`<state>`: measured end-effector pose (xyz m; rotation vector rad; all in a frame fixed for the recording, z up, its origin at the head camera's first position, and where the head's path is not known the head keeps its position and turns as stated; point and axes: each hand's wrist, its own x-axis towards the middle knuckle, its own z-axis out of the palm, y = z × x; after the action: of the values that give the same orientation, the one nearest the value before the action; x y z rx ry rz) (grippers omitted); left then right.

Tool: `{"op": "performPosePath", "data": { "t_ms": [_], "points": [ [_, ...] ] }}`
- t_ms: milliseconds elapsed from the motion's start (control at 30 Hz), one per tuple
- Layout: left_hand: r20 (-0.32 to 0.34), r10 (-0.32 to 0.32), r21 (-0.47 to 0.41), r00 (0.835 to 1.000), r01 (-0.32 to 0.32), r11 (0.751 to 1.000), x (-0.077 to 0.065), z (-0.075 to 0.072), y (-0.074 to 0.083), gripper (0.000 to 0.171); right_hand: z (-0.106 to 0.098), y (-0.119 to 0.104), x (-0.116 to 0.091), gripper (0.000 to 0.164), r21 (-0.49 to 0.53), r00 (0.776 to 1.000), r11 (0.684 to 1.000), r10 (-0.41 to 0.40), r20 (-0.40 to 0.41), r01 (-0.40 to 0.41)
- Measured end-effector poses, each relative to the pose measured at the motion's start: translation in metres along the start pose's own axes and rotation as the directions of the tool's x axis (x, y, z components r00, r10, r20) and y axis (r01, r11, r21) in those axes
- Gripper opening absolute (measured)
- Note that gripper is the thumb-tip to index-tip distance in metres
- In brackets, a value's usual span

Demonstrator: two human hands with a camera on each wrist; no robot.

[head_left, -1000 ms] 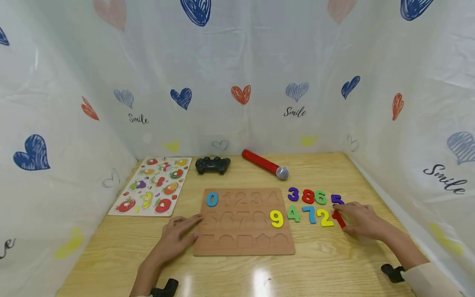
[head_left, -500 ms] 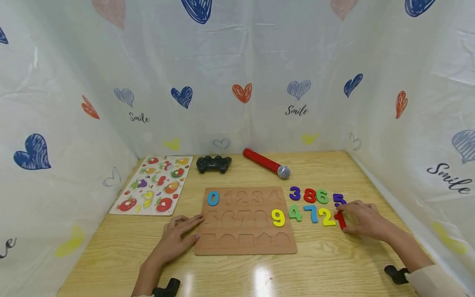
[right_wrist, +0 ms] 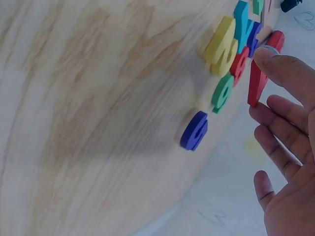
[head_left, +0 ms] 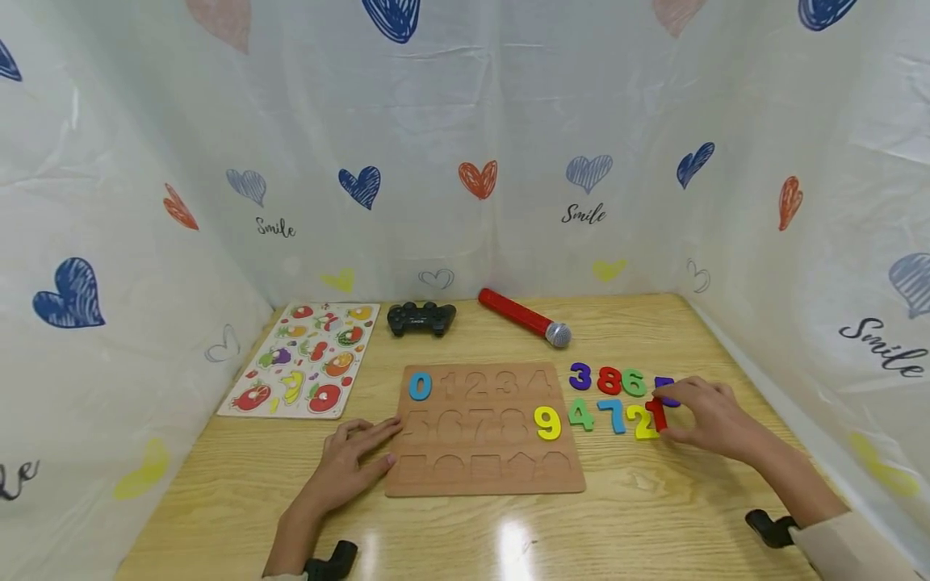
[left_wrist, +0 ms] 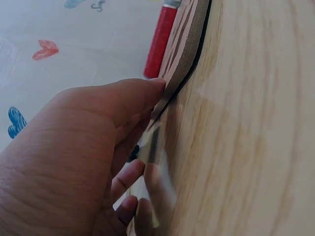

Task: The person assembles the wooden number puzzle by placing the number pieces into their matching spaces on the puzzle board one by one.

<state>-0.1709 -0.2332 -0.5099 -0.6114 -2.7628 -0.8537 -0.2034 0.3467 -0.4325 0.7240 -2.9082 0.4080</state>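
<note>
My right hand pinches a red number 1 between thumb and fingers. In the right wrist view the red 1 is lifted off the table. Below it in the head view lies a yellow 2, partly covered; a purple 5 lies just beyond the fingers. My left hand rests at the left edge of a brown wooden puzzle board, its thumb touching the board's side in the left wrist view. A blue 0 and a yellow 9 are on the board.
Right of the board lie a purple 3, red 8, green 6, green 4 and blue 7. Behind are a fruit-picture board, black game controller and red microphone. A heart-printed curtain surrounds the table.
My right hand has raised the red 1 from the table and shifted it slightly left, over the yellow 2's edge. The left hand stays at the board.
</note>
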Motion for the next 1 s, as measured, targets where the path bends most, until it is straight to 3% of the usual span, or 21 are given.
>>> {"op": "performPosePath", "data": {
  "t_ms": [567,1000],
  "points": [
    [-0.002,0.001,0.001,1.0,-0.001,1.0,-0.001,0.0,0.001,0.049,-0.003,-0.031,0.023,0.053,-0.017,0.997,0.998,-0.065,-0.041,0.065],
    [0.009,-0.009,0.0,1.0,0.009,1.0,0.0,-0.002,0.004,0.049,-0.005,-0.045,0.04,0.054,-0.014,0.996,0.996,-0.087,-0.016,0.086]
  ]
}}
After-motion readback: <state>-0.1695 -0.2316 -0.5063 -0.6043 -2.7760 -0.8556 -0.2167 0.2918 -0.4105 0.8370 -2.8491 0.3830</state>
